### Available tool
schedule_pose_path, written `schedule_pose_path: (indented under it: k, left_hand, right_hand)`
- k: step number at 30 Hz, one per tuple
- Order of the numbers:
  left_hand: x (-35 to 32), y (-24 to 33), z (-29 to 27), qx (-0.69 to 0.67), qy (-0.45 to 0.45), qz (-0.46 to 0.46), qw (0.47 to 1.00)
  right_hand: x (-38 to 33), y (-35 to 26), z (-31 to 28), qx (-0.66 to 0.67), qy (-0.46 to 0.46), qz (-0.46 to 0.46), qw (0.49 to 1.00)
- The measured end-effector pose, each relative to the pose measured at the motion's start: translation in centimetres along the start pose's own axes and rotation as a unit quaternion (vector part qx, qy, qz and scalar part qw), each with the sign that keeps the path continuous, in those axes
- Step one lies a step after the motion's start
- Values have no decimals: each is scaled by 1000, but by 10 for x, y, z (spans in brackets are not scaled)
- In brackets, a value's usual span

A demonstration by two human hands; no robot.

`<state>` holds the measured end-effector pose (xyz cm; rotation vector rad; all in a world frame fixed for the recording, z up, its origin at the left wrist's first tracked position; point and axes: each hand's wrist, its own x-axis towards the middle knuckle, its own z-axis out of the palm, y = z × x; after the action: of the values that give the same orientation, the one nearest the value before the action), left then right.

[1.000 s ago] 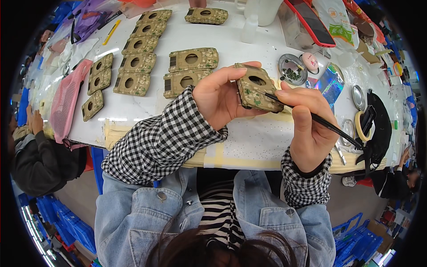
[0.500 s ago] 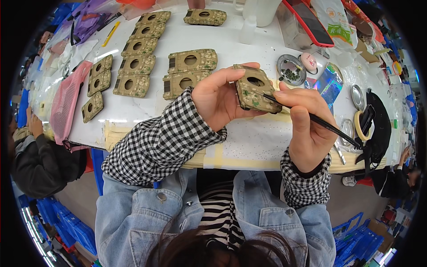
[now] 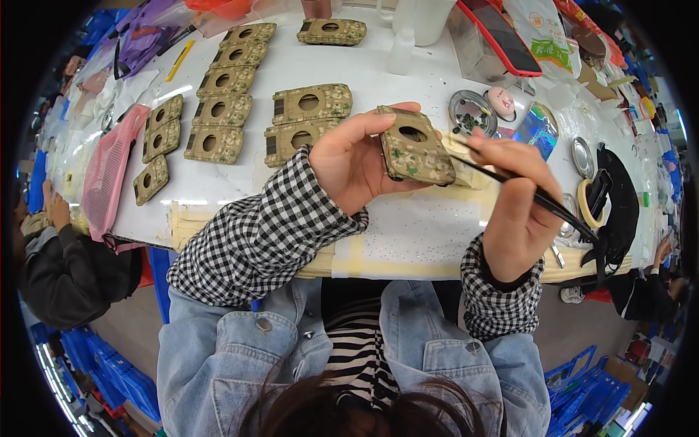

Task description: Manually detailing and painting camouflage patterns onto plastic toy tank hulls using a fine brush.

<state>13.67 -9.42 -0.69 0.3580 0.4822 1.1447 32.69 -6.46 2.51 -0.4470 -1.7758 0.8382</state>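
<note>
My left hand (image 3: 353, 156) grips a camouflage-painted model tank hull (image 3: 431, 162) by its sides, tilted above the table. A round opening shows in its upper face. In my right hand (image 3: 515, 200) is a pair of black tweezers (image 3: 557, 206), its tips slightly apart and just right of the hull, not touching it. Whether the tips hold a tiny part cannot be made out. Beyond my right hand stands a round dish (image 3: 453, 111) with small dark green pieces in it. Similar hulls (image 3: 218, 109) lie in rows at the left, with larger ones (image 3: 312, 103) near the middle.
A pink mesh pouch (image 3: 109, 171) lies at the left edge, near a yellow craft knife (image 3: 180, 60). Behind are a small white bottle (image 3: 401, 51) and a red-cased phone (image 3: 502, 40). Masking tape (image 3: 587, 204) and a black cloth item (image 3: 619, 207) lie right.
My right hand has drawn back to the right, taking the tweezer tips off the hull. The left hand keeps its hold, and the view has shifted slightly.
</note>
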Motion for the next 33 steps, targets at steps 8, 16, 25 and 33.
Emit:
schedule_pose_path:
  k: [8,16,25,33]
  left_hand:
    - [-1,0,-1,-1,4,2,1000]
    - [2,1,-3,0,4,4,1000]
    - [0,1,-3,-8,-2,2,1000]
    - [0,0,1,5,7,0,1000]
  right_hand:
    - [-8,-12,-34,-221,95,16,970]
    - [-16,13,-32,-403,-35,15,914]
    - [-15,13,-31,-385,-16,-20,923]
    - [-5,-24,-15,-189,47,21,981]
